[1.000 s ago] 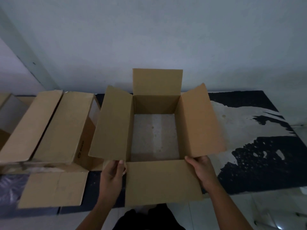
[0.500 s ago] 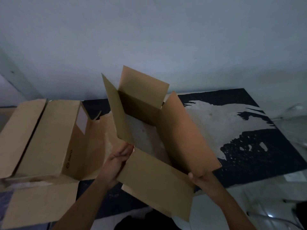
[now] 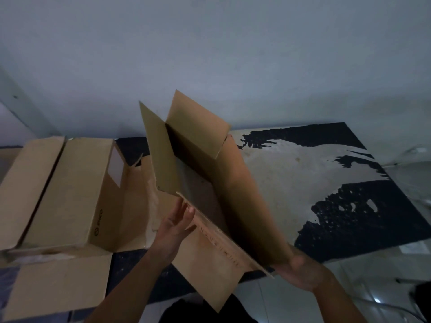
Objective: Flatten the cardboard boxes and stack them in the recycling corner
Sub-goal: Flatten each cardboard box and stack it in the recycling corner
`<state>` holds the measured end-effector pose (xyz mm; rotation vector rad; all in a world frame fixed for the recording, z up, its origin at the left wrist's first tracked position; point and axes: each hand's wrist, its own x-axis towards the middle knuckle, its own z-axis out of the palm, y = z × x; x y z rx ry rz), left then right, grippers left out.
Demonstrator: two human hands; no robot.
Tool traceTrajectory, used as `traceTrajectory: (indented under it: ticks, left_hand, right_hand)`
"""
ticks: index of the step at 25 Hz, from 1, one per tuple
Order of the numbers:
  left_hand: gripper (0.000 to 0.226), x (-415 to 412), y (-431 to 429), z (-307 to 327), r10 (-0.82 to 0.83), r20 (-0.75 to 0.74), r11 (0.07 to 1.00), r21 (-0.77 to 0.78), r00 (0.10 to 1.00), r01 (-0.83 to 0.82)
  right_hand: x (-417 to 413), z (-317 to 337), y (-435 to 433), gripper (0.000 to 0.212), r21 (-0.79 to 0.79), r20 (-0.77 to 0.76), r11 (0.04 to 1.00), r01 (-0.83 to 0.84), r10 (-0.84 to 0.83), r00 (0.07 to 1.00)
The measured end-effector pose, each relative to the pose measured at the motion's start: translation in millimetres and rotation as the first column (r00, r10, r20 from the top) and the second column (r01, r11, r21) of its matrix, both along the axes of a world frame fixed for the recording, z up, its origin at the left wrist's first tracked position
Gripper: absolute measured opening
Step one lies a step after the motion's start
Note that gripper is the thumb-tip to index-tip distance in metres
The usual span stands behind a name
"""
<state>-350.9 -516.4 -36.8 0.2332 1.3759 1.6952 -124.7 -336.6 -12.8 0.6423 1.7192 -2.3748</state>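
An open brown cardboard box is lifted off the black-and-grey worn tabletop and tilted, its left side raised and all its top flaps spread. My left hand touches the near-left corner from below with straight fingers. My right hand sits palm-up under the near-right corner and holds it, thumb against the right flap; its fingers are hidden beneath the cardboard.
Another cardboard box lies on the table's left side with its flaps open, one flap hanging over the near edge. A pale wall runs behind the table. Tiled floor shows at lower right.
The box stood flat on the table a second ago. Both hands have lifted it and tipped it, left side up, further than half a second ago. My left fingers have straightened.
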Motion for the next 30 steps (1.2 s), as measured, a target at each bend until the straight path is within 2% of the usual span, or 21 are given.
traceTrajectory:
  ticks: [2, 4, 6, 8, 10, 13, 15, 17, 20, 25, 28, 30]
  left_hand:
    - [0.043, 1, 1, -1, 0.052, -0.020, 0.998, -0.043, 0.998, -0.053]
    - [0.057, 0, -2, -1, 0.062, -0.029, 0.996, -0.068, 0.998, -0.064]
    - [0.077, -1, -6, -2, 0.046, -0.035, 0.994, -0.093, 0.998, -0.049]
    - [0.082, -1, -8, -2, 0.033, -0.061, 0.994, -0.101, 0.998, -0.039]
    - [0.080, -3, -8, -1, 0.029, -0.073, 0.994, -0.105, 0.997, -0.036]
    - [0.067, -7, -6, 3, 0.016, -0.118, 0.991, -0.131, 0.993, -0.032]
    - [0.053, -9, -2, 6, -0.006, -0.189, 0.994, -0.110, 0.982, -0.015]
    - [0.047, -10, 4, 12, -0.055, -0.265, 0.994, -0.110, 0.963, 0.026]
    - [0.052, -10, 6, 9, -0.125, -0.338, 0.989, -0.114, 0.933, 0.091]
    - [0.054, -16, 3, 12, -0.089, -0.303, 0.995, -0.072, 0.949, 0.070]
    - [0.052, -20, 5, 25, -0.061, -0.337, 0.998, -0.016, 0.940, 0.059]
    - [0.055, -23, 8, 29, -0.076, -0.396, 0.997, -0.010, 0.915, 0.078]
  right_hand:
    - [-12, 1, -1, 0.109, -0.033, -0.101, 0.997, -0.073, 0.069, 0.992]
    - [-26, -3, -1, 0.105, -0.038, 0.049, 0.999, -0.025, 0.027, 0.998]
    - [-46, -7, -6, 0.089, -0.002, 0.159, 0.999, 0.038, -0.037, 0.987]
    - [-69, -5, -15, 0.065, 0.106, 0.225, 0.990, 0.091, -0.113, 0.968]
    - [-95, 7, -24, 0.044, 0.181, 0.261, 0.977, 0.109, -0.155, 0.953]
    - [-120, 14, -28, 0.042, 0.249, 0.236, 0.960, 0.129, -0.189, 0.953]
    - [-129, 7, -30, 0.041, 0.336, 0.169, 0.939, 0.070, -0.134, 0.977]
    - [-128, -1, -37, 0.051, 0.353, 0.126, 0.935, -0.026, -0.020, 0.992]
    - [-132, -3, -45, 0.070, 0.311, 0.106, 0.950, -0.017, -0.017, 0.994]
    - [-165, 6, -19, 0.118, 0.230, 0.009, 0.973, 0.025, -0.028, 1.000]
    - [-199, 22, -8, 0.119, 0.160, -0.004, 0.987, 0.033, -0.033, 0.999]
    - [-221, 33, -5, 0.120, 0.184, 0.049, 0.983, -0.001, -0.008, 0.999]
